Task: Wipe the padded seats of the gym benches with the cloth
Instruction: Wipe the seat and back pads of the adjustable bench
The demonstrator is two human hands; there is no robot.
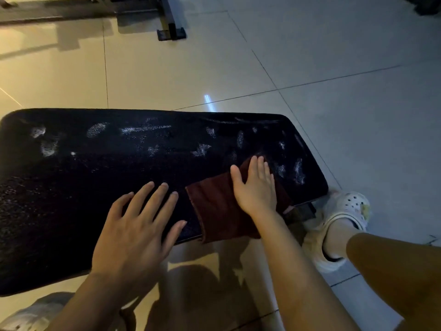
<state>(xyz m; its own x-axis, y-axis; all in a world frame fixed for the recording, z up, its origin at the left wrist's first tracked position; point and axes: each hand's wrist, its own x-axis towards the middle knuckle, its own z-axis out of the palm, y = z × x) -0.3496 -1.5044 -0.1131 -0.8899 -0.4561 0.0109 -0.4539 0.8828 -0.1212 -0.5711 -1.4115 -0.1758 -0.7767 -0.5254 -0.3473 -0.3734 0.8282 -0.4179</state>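
A black padded bench seat (95, 177) stretches across the view, with pale worn or wet patches along its far half. A dark red cloth (214, 206) lies flat on the seat's right part and hangs slightly over the near edge. My right hand (256, 187) presses flat on the cloth with straight fingers pointing away from me. My left hand (136, 230) rests flat on the bare padding just left of the cloth, fingers spread.
Pale floor tiles (334, 68) surround the bench. The foot of another dark metal frame (170, 32) stands at the top. My right foot in a white clog (341, 223) is beside the bench's right end; a grey shoe (31, 311) shows at bottom left.
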